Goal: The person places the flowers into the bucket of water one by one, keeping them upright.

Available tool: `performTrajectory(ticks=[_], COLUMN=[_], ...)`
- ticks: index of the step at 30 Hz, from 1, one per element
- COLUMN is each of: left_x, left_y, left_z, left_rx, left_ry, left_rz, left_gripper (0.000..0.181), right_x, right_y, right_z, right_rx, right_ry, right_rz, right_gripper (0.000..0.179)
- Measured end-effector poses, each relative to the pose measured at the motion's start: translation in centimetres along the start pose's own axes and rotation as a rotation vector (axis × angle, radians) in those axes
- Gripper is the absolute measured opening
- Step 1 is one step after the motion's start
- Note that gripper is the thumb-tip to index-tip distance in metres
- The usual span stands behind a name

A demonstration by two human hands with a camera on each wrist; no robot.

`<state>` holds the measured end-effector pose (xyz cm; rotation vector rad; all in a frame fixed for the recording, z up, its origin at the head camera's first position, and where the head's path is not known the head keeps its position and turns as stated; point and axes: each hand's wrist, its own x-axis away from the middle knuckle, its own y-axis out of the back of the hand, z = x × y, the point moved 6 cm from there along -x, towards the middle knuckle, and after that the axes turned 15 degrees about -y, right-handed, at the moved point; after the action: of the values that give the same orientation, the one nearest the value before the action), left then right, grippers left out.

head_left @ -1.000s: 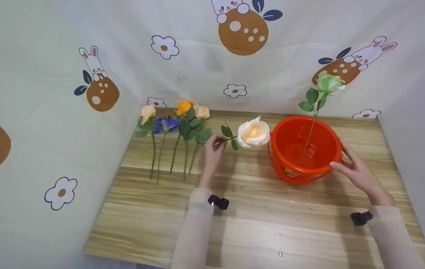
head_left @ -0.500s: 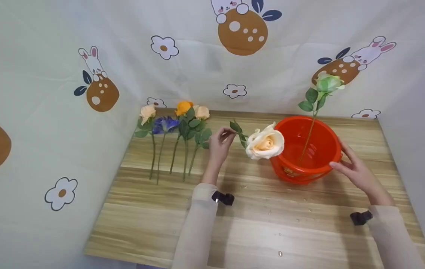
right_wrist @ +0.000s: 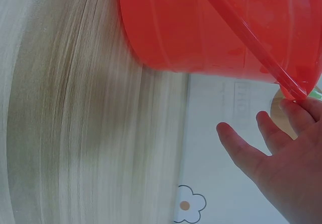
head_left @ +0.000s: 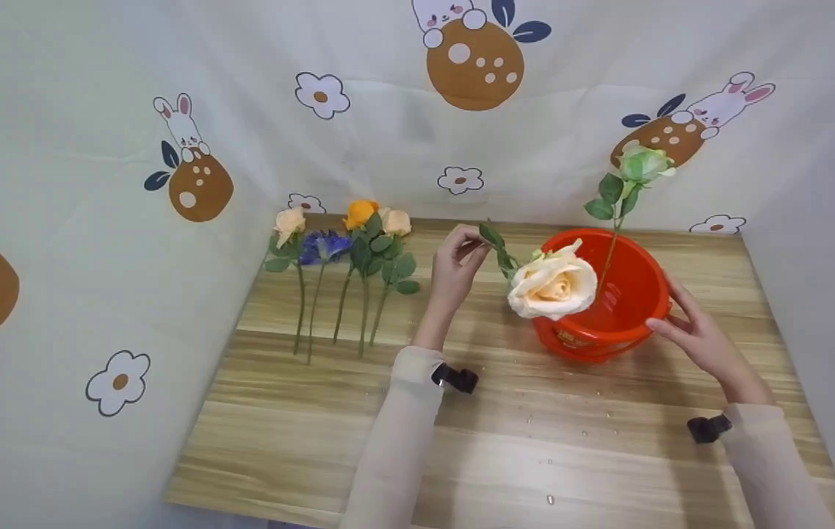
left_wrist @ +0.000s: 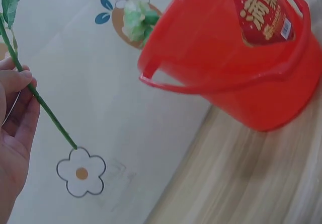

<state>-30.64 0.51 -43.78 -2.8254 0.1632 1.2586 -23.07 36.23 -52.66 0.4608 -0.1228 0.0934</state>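
My left hand [head_left: 457,268] pinches the green stem [left_wrist: 50,112] of a cream rose between thumb and fingers. The rose's large bloom [head_left: 554,285] leans right and overlaps the near-left rim of a red bucket [head_left: 593,345] in the head view. In the left wrist view, the stem's cut end points down, left of the bucket. My right hand [head_left: 696,338] rests at the bucket's right side, thumb and forefinger spread along the rim. The right wrist view shows its other fingers [right_wrist: 241,146] straight and apart from the wall. A pale green rose [head_left: 643,165] stands in the bucket, leaning right.
Left on the wooden table [head_left: 277,441] lie several flowers: a peach rose [head_left: 290,223], a purple-blue flower [head_left: 324,247], an orange rose [head_left: 360,214] and another peach rose [head_left: 395,222]. Small drops [head_left: 551,499] dot the front. A printed cloth [head_left: 388,132] hangs behind.
My left hand has moved right and toward the back, carrying the cream rose; its bloom now overlaps the bucket's rim. The right hand, bucket and green rose have stayed in place.
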Motion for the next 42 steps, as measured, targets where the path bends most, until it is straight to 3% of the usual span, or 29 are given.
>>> performTrajectory(ticks=[8, 16, 25, 29, 31, 37, 42], left_x=[-1.5, -2.7, -2.6, -2.2, -1.8, -0.2, 0.5], left_y=[-3.1, -6.3, -9.1, -10.0, -10.6, -12.3, -13.0], left_z=[-1.3, -2.8, -2.7, -2.4, -1.6, 2.8, 4.1], left_rx=[0.068, 0.084, 0.131, 0.082, 0.042, -0.025, -0.058], left_ry=[-0.016, -0.016, 0.063, 0.076, 0.082, 0.172, 0.222], left_rz=[0.024, 0.106, 0.152, 0.178, 0.193, 0.216, 0.233], left_gripper=[0.011, 0.012, 0.017, 0.017, 0.017, 0.018, 0.018], right_x=[0.0, 0.1, 0.0, 0.0, 0.0, 0.0, -0.1], right_y=[0.0, 0.1, -0.1, 0.0, 0.1, 0.2, 0.1], right_z=[-0.1, 0.0, -0.1, -0.1, 0.0, 0.1, 0.2], right_rx=[0.021, 0.046, -0.003, 0.015, 0.035, 0.054, 0.039], right_ry=[-0.028, -0.018, -0.012, -0.01, -0.013, -0.011, 0.012], right_rz=[-0.007, -0.007, 0.011, 0.011, 0.008, -0.003, -0.008], right_gripper=[0.078, 0.078, 0.077, 0.078, 0.079, 0.08, 0.08])
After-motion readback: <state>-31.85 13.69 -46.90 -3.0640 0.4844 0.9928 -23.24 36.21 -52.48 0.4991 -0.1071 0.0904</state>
